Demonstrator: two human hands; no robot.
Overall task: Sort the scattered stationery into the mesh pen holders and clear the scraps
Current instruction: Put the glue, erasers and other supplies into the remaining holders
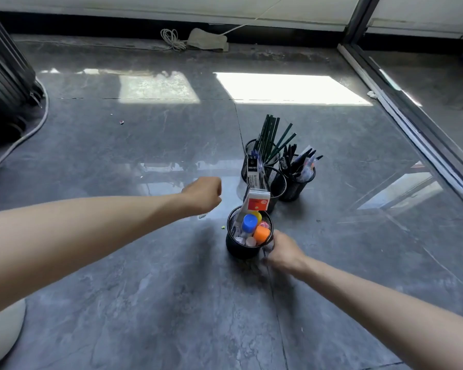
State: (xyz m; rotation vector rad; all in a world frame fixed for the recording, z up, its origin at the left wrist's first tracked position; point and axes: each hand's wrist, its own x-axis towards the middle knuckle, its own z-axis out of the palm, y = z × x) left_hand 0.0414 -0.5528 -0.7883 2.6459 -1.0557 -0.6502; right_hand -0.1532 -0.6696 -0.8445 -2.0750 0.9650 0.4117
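Four black mesh pen holders are grouped on the glossy grey floor (145, 276), right of centre. The nearest holder (241, 249) is filled with small bottles, of which a blue cap (249, 222), an orange cap (261, 233) and a yellow cap (257, 215) can be seen, and a red-and-white packet (257, 201) stands up from its far rim. Just behind it, touching or nearly so, a second holder (277, 182) is placed, with a carded pack (252, 168) upright in it. The back-left holder (247, 153) is stocked with dark green pencils (270, 137), and the right-hand holder (296, 188) is packed with black pens (296, 162). The left grip (202, 194) is held above the floor, just left of the holders and apart from them, with its fingers curled into a fist; nothing can be seen inside it. The right grip (285, 252) is set against the right wall of the nearest holder, with its fingers curled at the mesh, but that area is blurred and it cannot be told whether the holder or something pale is clasped. A tiny green scrap (222, 227) is left on the floor beside the nearest holder, and two more small bits (122, 122) lie well away to the far left. A coiled white cable (171, 38) and a grey cloth (207, 40) are found by the far wall.
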